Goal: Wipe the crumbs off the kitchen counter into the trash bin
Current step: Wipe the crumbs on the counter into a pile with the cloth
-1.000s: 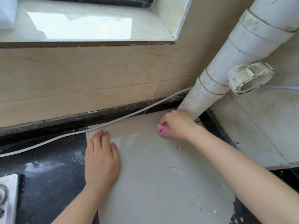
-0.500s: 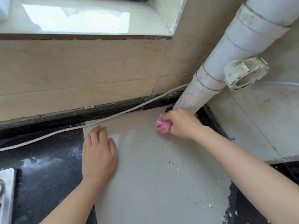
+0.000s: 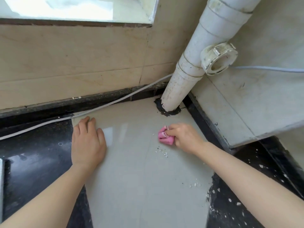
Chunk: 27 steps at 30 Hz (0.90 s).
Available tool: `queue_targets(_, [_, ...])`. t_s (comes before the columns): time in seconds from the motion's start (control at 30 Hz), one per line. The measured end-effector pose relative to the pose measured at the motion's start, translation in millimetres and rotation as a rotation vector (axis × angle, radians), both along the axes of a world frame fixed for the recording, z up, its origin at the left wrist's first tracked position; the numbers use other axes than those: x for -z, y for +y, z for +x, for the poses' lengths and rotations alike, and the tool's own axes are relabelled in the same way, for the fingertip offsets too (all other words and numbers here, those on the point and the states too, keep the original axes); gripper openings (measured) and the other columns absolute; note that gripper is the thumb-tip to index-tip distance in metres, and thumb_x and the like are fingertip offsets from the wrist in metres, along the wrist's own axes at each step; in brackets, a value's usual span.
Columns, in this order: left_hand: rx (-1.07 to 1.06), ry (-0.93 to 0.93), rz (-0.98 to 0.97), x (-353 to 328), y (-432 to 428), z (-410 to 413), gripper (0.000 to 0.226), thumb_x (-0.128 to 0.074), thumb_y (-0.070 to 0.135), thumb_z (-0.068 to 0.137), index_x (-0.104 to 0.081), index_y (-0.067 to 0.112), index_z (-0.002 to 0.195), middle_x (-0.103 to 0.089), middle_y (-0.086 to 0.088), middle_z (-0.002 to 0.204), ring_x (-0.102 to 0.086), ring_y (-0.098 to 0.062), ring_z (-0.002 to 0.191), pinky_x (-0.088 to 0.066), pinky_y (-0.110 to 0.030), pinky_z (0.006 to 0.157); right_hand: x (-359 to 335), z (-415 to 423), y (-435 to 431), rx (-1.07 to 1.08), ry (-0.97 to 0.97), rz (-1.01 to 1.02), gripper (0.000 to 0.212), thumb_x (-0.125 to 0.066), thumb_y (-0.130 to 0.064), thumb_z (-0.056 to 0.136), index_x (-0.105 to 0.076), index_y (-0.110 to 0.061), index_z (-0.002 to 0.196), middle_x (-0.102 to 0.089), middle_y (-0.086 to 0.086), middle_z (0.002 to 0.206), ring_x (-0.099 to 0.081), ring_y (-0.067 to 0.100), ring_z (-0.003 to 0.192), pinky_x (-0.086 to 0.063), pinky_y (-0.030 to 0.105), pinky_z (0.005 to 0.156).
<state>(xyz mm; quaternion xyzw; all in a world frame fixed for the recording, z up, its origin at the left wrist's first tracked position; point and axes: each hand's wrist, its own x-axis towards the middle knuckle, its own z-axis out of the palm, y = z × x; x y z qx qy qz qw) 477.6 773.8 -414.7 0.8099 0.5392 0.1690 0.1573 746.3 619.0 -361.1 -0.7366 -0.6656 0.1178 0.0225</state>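
Crumbs (image 3: 162, 153) are what I'm tracking, and I'm reading across from the left. First comes the dark, glossy counter (image 3: 32, 170), with a grey cable (image 3: 98, 107) running along its back edge below the tiled wall (image 3: 74, 60) and the window sill (image 3: 82, 9) above that. Next, the left hand (image 3: 88, 142): palm down, fingers straight and close together, thumb out to the side, nothing in its grasp. It rests flat on the left edge of the pale slab (image 3: 139, 186) that lies across the counter. Moving to the middle, the slab is shiny. Now the cloth (image 3: 165, 137), pink and bunched up, sitting on the slab. The right hand (image 3: 185, 137) has it, fingers curled in and pinching the wad from the right side. The white specks lie on the slab just beside the cloth on its near side, with one stray fleck at its left edge. A second small scatter sits closer to me, near the slab's ragged right edge, and more white bits dot the dark counter to the right of that. Behind the right hand, a white pipe (image 3: 189, 68) rises at a slant from the corner, ringed with black sealant (image 3: 166, 112) at its foot, and a round cap (image 3: 218, 59) juts out of its right side.
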Motion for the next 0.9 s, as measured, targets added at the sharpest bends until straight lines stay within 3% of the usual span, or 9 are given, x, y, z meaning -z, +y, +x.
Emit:
queue_targets(0.13, [0.049, -0.064, -0.045, -5, -15, -7, 0.042, -0.033, 0.017, 0.094, -0.044, -0.003, 0.13, -0.038, -0.021, 0.14, -0.028, -0.034, 0.131, -0.025, -0.045, 0.112, -40, -4, -60, -0.053, -0.087, -0.441, 0.028, -0.048, -0.037, 0.087, -0.073, -0.024, 0.086, -0.064, 0.001, 0.078, -0.058, 0.026, 0.076, -0.048, 0.036, 0.059])
queue_targets(0.2, [0.048, -0.113, -0.093, -8, -35, -10, 0.04, -0.034, 0.016, 0.095, -0.044, -0.003, 0.129, -0.036, -0.021, 0.141, -0.027, -0.034, 0.132, -0.023, -0.044, 0.113, -60, -4, -64, -0.004, -0.069, -0.557, 0.018, -0.056, -0.033, 0.086, -0.073, -0.027, 0.084, -0.066, 0.002, 0.078, -0.059, 0.024, 0.073, -0.048, 0.034, 0.059])
queue_targets(0.3, [0.129, -0.133, -0.125, -5, -73, -10, 0.045, -0.031, 0.024, 0.093, -0.046, -0.002, 0.127, -0.038, -0.021, 0.139, -0.029, -0.034, 0.132, -0.022, -0.043, 0.113, -66, -8, -22, 0.143, 0.085, -0.325, 0.024, -0.059, -0.025, 0.087, -0.065, -0.019, 0.064, -0.061, 0.003, 0.069, -0.057, 0.024, 0.065, -0.045, 0.032, 0.058])
queue_targets(0.37, [0.172, -0.132, -0.134, -1, -99, -8, 0.049, -0.027, 0.027, 0.091, -0.047, -0.002, 0.126, -0.039, -0.021, 0.137, -0.03, -0.034, 0.131, -0.021, -0.04, 0.112, -49, -17, 24, 0.122, 0.099, -0.17, 0.017, -0.056, -0.02, 0.088, -0.073, -0.022, 0.083, -0.061, 0.002, 0.078, -0.056, 0.026, 0.076, -0.044, 0.032, 0.066])
queue_targets(0.43, [0.187, -0.12, -0.13, 2, -118, -5, 0.049, -0.027, 0.028, 0.091, -0.046, -0.001, 0.126, -0.039, -0.02, 0.137, -0.032, -0.034, 0.13, -0.021, -0.039, 0.112, -28, -32, 66, 0.093, 0.093, -0.081, 0.03, -0.052, -0.018, 0.092, -0.071, -0.031, 0.11, -0.064, 0.003, 0.095, -0.056, 0.027, 0.091, -0.047, 0.036, 0.076])
queue_targets(0.53, [0.197, -0.085, -0.075, 3, -131, -4, 0.047, -0.03, 0.024, 0.091, -0.047, -0.003, 0.126, -0.042, -0.022, 0.136, -0.032, -0.033, 0.128, -0.02, -0.039, 0.11, 0, -51, 90, 0.111, 0.137, -0.095, 0.033, -0.05, -0.023, 0.095, -0.065, -0.035, 0.122, -0.062, 0.003, 0.111, -0.051, 0.03, 0.106, -0.042, 0.035, 0.083])
queue_targets(0.63, [0.236, 0.0, -0.017, 3, -132, -4, 0.044, -0.033, 0.018, 0.089, -0.048, -0.005, 0.124, -0.044, -0.026, 0.133, -0.034, -0.036, 0.126, -0.02, -0.042, 0.111, 4, -50, 59, 0.06, 0.209, -0.109, 0.029, -0.054, -0.029, 0.094, -0.068, -0.032, 0.119, -0.06, 0.001, 0.117, -0.047, 0.027, 0.11, -0.037, 0.032, 0.083])
queue_targets(0.73, [0.256, 0.079, -0.006, 1, -133, -2, 0.046, -0.031, 0.018, 0.089, -0.046, -0.006, 0.125, -0.043, -0.028, 0.134, -0.036, -0.041, 0.128, -0.02, -0.044, 0.112, -9, -42, -11, 0.003, 0.291, -0.174, 0.026, -0.057, -0.019, 0.092, -0.073, -0.027, 0.11, -0.059, -0.002, 0.12, -0.045, 0.022, 0.112, -0.037, 0.029, 0.089])
queue_targets(0.9, [0.252, 0.11, -0.033, -4, -137, -2, 0.049, -0.026, 0.02, 0.09, -0.044, -0.007, 0.127, -0.041, -0.029, 0.137, -0.034, -0.042, 0.13, -0.018, -0.044, 0.113, -30, -29, -133, 0.063, 0.233, -0.44, 0.034, -0.057, -0.008, 0.087, -0.073, -0.028, 0.109, -0.055, -0.011, 0.115, -0.045, 0.011, 0.114, -0.039, 0.03, 0.093])
